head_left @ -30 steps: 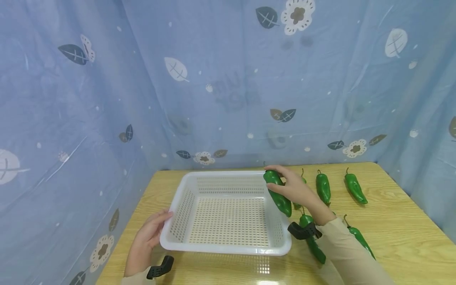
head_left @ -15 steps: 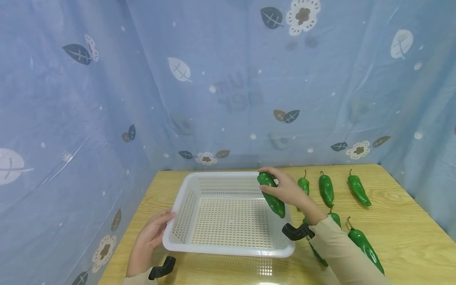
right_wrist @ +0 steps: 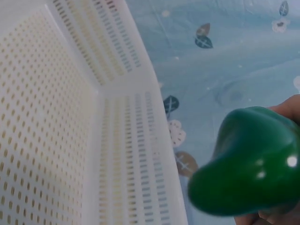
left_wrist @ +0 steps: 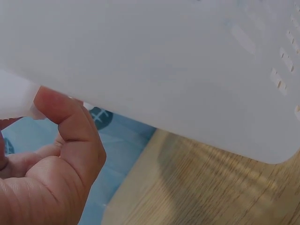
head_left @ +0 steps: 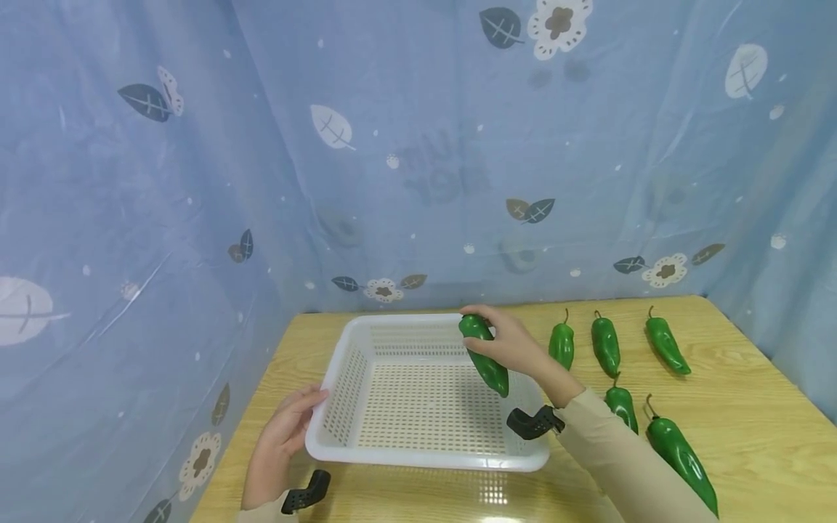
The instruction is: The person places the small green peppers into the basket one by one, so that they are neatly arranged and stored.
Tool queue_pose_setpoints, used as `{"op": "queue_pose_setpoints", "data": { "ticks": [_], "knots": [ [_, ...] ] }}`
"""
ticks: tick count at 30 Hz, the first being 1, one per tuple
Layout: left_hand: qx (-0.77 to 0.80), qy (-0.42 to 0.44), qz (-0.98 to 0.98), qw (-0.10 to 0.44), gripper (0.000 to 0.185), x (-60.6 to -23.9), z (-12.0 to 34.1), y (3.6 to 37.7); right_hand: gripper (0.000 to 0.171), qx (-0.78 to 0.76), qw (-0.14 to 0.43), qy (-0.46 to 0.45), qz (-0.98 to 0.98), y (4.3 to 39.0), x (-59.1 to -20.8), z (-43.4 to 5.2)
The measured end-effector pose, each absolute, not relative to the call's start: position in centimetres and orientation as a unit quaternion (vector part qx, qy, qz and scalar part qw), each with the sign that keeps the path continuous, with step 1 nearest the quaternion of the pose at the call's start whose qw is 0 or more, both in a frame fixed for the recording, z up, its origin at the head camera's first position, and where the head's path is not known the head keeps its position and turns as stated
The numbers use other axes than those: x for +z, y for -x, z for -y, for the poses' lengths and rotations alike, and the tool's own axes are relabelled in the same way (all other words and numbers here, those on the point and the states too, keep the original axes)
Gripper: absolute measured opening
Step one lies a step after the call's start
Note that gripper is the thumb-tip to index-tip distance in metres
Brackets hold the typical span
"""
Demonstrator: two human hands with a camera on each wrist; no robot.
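My right hand [head_left: 513, 349] holds a green pepper [head_left: 484, 356], with my fingers wrapped around its fat top end. The pepper hangs in the air, tip down, over the right side of the white basket [head_left: 340, 378], near its far right corner. It looks shiny and smooth, so I think it could slip, and it seems light and a bit firm. The fat end by the stem looks like the best place to hold it. My left hand [head_left: 284, 436] holds the basket by its near left corner, with my thumb [left_wrist: 70, 126] pressed on the rim and my fingers under it. The basket is full of little holes and looks light and bendy. It sits on the left half of the wooden table [head_left: 752, 407]. Five more green peppers lie on the right side of the table, like this one [head_left: 605, 346]. Behind the table hangs a blue curtain [head_left: 196, 145] with leaves and flowers. Some faint letters show through it, but I can't read them.
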State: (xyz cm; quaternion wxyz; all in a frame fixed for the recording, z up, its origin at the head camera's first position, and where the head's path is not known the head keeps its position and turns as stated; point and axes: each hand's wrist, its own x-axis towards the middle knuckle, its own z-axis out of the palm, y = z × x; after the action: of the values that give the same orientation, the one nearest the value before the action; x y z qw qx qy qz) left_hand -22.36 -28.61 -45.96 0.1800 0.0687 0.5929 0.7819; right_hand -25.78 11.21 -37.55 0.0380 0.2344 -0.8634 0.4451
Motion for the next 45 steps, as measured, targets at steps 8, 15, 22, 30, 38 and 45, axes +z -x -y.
{"op": "queue_pose_setpoints", "data": {
  "ticks": [8, 15, 22, 30, 38, 45],
  "knots": [
    [0.778, -0.040, -0.606, 0.162, 0.025, -46.3, 28.4, 22.1, 0.048, 0.462, 0.014, -0.222, 0.858, 26.4, -37.2, -8.9],
    [0.768, -0.007, -0.619, 0.161, 0.039, -46.1, 28.1, 21.9, 0.049, 0.485, -0.014, -0.208, 0.849, 26.7, -36.9, -7.2],
    [0.768, -0.037, -0.618, 0.163, 0.033, -46.0, 28.4, 22.1, 0.050, 0.499, -0.028, -0.196, 0.844, 27.0, -36.5, -5.7],
    [0.780, -0.068, -0.599, 0.167, 0.026, -45.9, 28.4, 22.3, 0.049, 0.534, -0.053, -0.167, 0.827, 27.7, -37.1, -3.9],
    [0.783, -0.082, -0.592, 0.171, 0.028, -46.1, 28.5, 22.2, 0.046, 0.562, -0.070, -0.141, 0.812, 27.7, -37.6, -2.3],
    [0.771, -0.056, -0.613, 0.163, 0.032, -46.1, 28.3, 22.2, 0.047, 0.558, -0.084, -0.144, 0.813, 28.3, -38.4, -0.7]
  ]
}}
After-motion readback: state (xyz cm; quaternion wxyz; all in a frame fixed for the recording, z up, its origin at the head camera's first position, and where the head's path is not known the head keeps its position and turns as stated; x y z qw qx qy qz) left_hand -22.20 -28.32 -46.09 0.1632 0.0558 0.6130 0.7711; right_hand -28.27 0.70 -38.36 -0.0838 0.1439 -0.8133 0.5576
